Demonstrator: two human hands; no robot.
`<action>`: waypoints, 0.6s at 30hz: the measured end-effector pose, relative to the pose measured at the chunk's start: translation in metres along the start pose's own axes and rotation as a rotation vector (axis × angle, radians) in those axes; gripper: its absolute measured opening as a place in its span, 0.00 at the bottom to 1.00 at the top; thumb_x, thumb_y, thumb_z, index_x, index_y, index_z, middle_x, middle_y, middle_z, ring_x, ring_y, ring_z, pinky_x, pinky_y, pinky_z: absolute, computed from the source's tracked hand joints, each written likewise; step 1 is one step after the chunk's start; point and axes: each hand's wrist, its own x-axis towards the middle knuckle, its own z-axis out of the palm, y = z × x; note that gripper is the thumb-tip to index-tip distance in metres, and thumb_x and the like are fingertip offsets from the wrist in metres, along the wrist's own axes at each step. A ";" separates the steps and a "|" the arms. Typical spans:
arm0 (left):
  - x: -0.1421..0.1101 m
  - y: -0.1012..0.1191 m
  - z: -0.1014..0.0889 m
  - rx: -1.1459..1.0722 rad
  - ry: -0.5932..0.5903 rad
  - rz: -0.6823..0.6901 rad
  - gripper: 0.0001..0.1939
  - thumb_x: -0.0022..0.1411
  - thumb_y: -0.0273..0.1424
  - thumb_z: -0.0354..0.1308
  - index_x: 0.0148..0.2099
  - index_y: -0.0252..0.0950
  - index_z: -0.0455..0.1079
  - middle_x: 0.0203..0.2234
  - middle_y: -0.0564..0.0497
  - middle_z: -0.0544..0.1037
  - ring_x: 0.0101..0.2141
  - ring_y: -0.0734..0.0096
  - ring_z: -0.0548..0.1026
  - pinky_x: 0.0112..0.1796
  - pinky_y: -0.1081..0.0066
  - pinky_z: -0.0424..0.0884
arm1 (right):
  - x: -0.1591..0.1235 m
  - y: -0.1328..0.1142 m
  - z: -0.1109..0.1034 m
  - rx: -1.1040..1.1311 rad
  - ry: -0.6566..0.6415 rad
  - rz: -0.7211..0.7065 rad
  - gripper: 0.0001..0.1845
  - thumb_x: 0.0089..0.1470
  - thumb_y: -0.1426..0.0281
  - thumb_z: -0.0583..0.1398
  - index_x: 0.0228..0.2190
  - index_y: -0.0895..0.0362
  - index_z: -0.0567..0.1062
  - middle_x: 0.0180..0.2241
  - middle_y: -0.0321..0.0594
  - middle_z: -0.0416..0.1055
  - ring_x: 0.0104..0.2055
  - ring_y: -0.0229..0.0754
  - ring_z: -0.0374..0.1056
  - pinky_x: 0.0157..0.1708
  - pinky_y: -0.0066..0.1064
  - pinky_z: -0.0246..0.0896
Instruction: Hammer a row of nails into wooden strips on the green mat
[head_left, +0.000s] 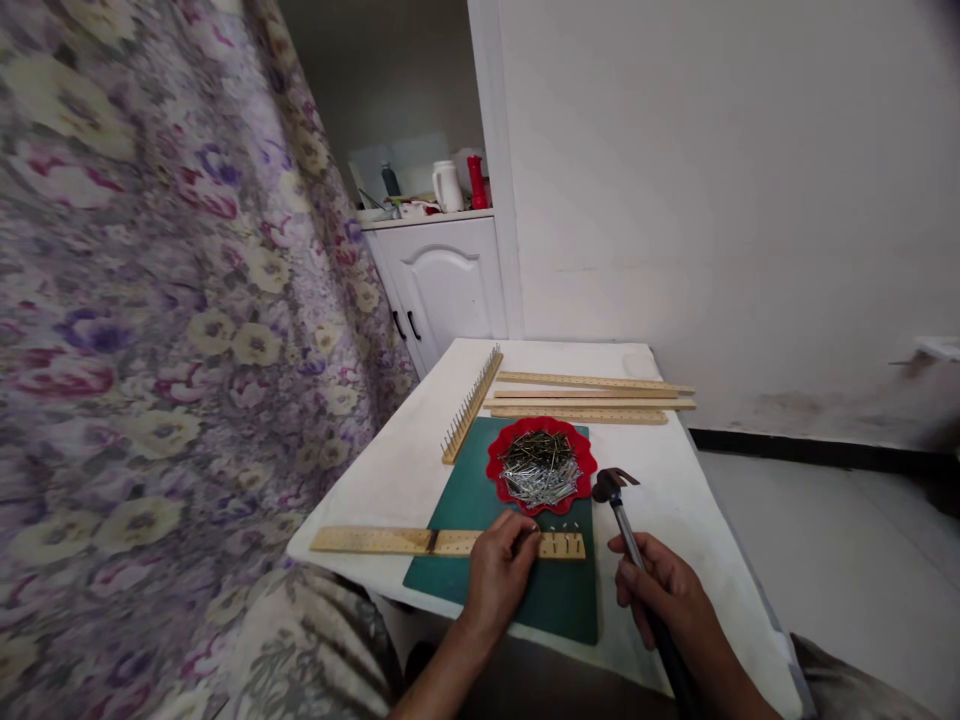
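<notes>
While the right hand (667, 588) grips a hammer (627, 533), the left hand (501, 562) pinches, contents unclear, over a nail-studded wooden strip (454, 543)

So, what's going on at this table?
Someone is at work with nails and wood. The left hand is at a wooden strip lying across a green mat; whether it pinches a nail is hard to tell. The right hand holds a hammer, head up. A few nails stand in the strip's right end. Beyond it sits a red bowl of loose nails.
</notes>
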 end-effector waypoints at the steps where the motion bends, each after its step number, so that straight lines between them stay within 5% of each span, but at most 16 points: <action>1: 0.000 0.000 0.000 0.007 -0.004 0.002 0.08 0.61 0.30 0.51 0.32 0.37 0.69 0.26 0.53 0.71 0.28 0.71 0.69 0.31 0.75 0.61 | 0.000 0.000 0.000 -0.001 0.003 0.002 0.18 0.51 0.58 0.62 0.37 0.57 0.66 0.18 0.30 0.70 0.08 0.27 0.54 0.09 0.19 0.42; 8: 0.002 0.003 0.001 0.062 -0.010 0.025 0.07 0.60 0.29 0.52 0.30 0.37 0.69 0.26 0.53 0.71 0.30 0.71 0.70 0.32 0.75 0.61 | 0.000 -0.004 -0.002 -0.002 -0.004 0.006 0.19 0.50 0.57 0.62 0.36 0.56 0.66 0.17 0.28 0.69 0.07 0.28 0.54 0.08 0.19 0.43; 18: 0.004 0.000 0.005 0.092 -0.001 0.025 0.06 0.57 0.27 0.53 0.29 0.37 0.69 0.24 0.54 0.70 0.27 0.73 0.68 0.28 0.76 0.59 | -0.015 -0.003 0.019 0.039 -0.292 0.088 0.19 0.54 0.55 0.57 0.39 0.57 0.63 0.16 0.28 0.69 0.07 0.26 0.50 0.08 0.18 0.39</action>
